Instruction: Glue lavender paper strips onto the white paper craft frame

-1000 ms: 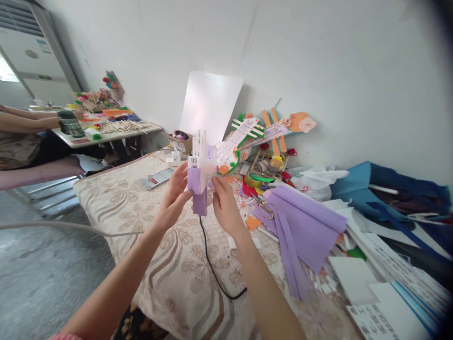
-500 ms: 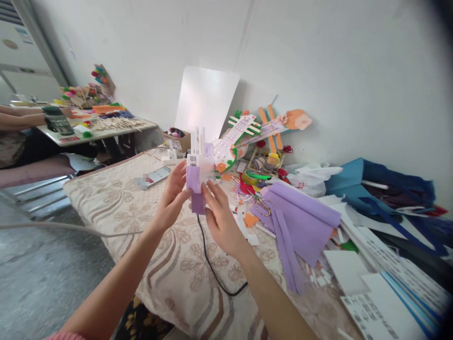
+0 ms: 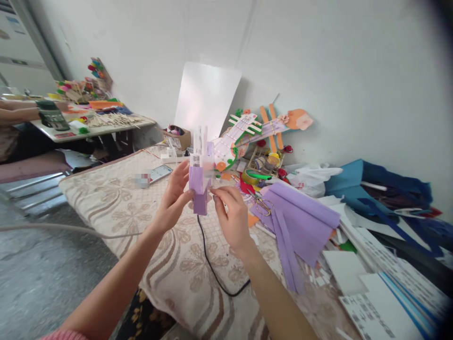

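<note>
Upright above the table is a craft piece (image 3: 196,182) of white board partly wrapped in purple paper, with pale prongs at its top. My left hand (image 3: 175,198) grips its left side, thumb on the near face. On the other side my right hand (image 3: 231,217) is closed in a pinch at a loose edge of the purple paper; the exact hold at the fingertips is too small to make out. A black cord (image 3: 212,269) runs over the cloth below the piece.
A phone (image 3: 161,173) and white power strip (image 3: 173,158) lie left. Scissors (image 3: 262,204), green tape (image 3: 250,177) and purple paper sheets (image 3: 304,222) lie right. Decorated paper instruments (image 3: 233,141) lean at the wall. White boards (image 3: 378,307) fill the right edge. Another person's arm (image 3: 17,111) rests at a far table.
My right hand has drawn slightly away to the right, its fingers going from lying along the craft piece to a pinch at its edge. The left hand keeps its hold.
</note>
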A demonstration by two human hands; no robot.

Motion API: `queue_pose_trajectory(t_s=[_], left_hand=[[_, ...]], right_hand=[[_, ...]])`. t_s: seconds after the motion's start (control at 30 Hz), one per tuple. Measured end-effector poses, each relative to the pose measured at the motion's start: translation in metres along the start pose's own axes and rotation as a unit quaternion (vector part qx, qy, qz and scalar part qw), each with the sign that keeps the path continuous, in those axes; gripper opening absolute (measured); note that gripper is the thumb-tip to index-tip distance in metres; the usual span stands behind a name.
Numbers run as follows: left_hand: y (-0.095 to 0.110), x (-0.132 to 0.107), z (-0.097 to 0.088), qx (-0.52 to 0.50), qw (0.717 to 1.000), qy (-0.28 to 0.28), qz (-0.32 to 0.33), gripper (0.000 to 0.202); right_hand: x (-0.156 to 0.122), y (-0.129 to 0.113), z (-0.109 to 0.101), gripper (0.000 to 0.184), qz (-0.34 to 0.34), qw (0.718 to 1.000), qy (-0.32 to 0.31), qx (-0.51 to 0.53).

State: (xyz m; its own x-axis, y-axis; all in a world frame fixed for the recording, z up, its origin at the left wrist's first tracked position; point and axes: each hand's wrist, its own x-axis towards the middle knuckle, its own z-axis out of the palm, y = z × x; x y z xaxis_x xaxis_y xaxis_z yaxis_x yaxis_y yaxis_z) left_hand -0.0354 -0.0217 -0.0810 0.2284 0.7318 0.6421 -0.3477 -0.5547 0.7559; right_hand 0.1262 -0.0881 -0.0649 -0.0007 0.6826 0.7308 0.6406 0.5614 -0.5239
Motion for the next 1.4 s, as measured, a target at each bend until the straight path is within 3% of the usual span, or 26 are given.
queue_pose_trajectory(t_s=[0.23,0.47,0.73,1.0,1.2,1.4], left_hand=[[-0.001,0.0,0.001,-0.001,1.0,-0.005,-0.006,0.065],[0.0,-0.001,0.003,0.005,1.0,-0.006,-0.004,0.064],[0.002,-0.002,0.005,0.003,1.0,-0.013,-0.016,0.063],[0.003,-0.003,0.006,0.003,1.0,-0.014,-0.009,0.061],[0.004,-0.004,0.003,0.0,1.0,-0.003,-0.015,0.062],[0.004,-0.004,0.003,0.005,1.0,-0.003,-0.021,0.062]], right_hand=[[0.021,-0.004,0.005,0.019,-0.006,1.0,0.017,0.0],[0.024,-0.008,0.0,0.023,-0.068,0.991,-0.031,-0.107],[0.031,0.006,0.004,0.017,0.008,1.0,0.023,0.012],[0.042,0.001,0.005,0.023,-0.059,0.995,-0.021,-0.076],[0.042,0.022,0.009,0.016,-0.003,0.999,0.032,-0.014],[0.048,0.025,0.015,0.019,-0.005,0.998,-0.022,-0.052]])
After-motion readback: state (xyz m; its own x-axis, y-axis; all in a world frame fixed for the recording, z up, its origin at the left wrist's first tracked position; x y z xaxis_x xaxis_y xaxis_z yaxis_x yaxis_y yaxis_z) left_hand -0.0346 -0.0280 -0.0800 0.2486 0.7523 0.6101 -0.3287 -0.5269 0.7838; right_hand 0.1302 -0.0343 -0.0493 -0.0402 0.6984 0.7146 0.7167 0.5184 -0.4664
